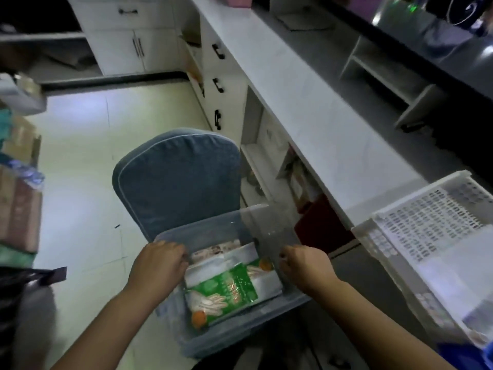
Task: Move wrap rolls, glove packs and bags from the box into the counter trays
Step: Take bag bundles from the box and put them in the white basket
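Observation:
A clear plastic box (213, 231) sits on a blue-cushioned chair (178, 180). Inside it lie a green glove pack (226, 292) printed with hands, and white and pink packs (226, 252) behind it. My left hand (160, 265) grips the box's left rim, fingers curled over the edge. My right hand (304, 265) grips the right rim the same way. A white perforated tray (432, 217) rests on the counter at the right, with a white sheet or bag (458, 271) lying in its near part.
The white counter (306, 102) runs diagonally along the right, with drawers and open shelves beneath it. A dark red object (322, 225) sits under the counter beside the box. Stacked packages (18, 204) stand at the left edge. Tiled floor lies beyond the chair.

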`<state>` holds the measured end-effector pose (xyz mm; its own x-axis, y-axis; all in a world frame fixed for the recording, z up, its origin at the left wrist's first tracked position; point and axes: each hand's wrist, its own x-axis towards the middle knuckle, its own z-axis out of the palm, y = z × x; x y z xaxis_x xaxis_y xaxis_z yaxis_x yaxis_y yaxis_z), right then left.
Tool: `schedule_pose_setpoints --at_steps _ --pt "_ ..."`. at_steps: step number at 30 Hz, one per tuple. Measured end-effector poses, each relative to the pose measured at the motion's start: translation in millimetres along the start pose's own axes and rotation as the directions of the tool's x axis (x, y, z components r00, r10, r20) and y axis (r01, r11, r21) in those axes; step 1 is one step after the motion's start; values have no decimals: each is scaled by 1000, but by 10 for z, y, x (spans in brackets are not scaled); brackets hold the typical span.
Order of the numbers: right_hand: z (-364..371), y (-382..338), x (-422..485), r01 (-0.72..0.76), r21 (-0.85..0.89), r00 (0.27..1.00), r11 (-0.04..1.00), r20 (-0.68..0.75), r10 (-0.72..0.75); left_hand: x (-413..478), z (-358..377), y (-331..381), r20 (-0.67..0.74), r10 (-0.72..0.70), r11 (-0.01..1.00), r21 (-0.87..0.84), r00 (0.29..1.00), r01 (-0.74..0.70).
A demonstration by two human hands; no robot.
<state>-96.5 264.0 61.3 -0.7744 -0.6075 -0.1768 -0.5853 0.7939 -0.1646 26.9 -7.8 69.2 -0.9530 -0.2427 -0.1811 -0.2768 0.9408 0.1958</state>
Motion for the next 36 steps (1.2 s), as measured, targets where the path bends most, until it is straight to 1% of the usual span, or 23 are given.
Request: schedule_pose_setpoints --at_steps 4,6,9,11,14,16,18,21,23,26,28,30,32,34,36 --pt "461 -38 116 -61 14 986 998 156 58 -63 285 -349 70 -40 998 -49 997 44" --pt "690 -31 200 -102 11 963 995 253 96 -93 473 -476 98 -78 992 -95 992 88" --pt "1034 -42 386 -143 29 914 989 387 120 -160 763 -599 161 -145 982 -98 976 162" --pt "1282 -58 548 -132 25 880 991 464 106 -199 954 -638 206 -172 978 -79 963 191" --pt "1664 -80 828 -83 -10 816 996 574 74 -182 1201 -660 213 -210 970 -78 954 231" --pt "1849 -98 970 -47 -38 786 998 615 61 -160 1276 -647 213 -248 955 -110 945 275" --pt "2078 -85 1140 0 -63 761 998 647 41 -82 1378 -637 224 -281 945 -103 933 309" --pt "2397 -78 1392 -6 -45 739 999 673 35 67 1504 -601 231 -309 940 -74 922 334" --pt "2587 -80 1545 -3 -33 756 999 654 24 172 1599 -580 232 -312 943 -42 921 330" --pt "2826 -70 1769 130 -61 834 990 547 -76 304 1765 -572 173 -274 960 -2 946 279" --pt "2943 -14 1919 141 -75 895 987 436 -94 375 1884 -567 148 -255 966 2 955 258" --pt "3020 59 2073 96 -61 935 994 348 -69 432 1989 -558 142 -248 968 -16 958 252" --pt "3092 142 2221 59 -19 943 998 330 -49 467 2078 -543 145 -249 966 -28 958 255" --pt "3155 221 2316 21 15 923 1000 385 -26 483 2155 -535 121 -260 964 -27 958 265" --pt "3175 289 2354 -74 45 891 996 452 45 492 2208 -526 110 -269 962 -15 957 272"
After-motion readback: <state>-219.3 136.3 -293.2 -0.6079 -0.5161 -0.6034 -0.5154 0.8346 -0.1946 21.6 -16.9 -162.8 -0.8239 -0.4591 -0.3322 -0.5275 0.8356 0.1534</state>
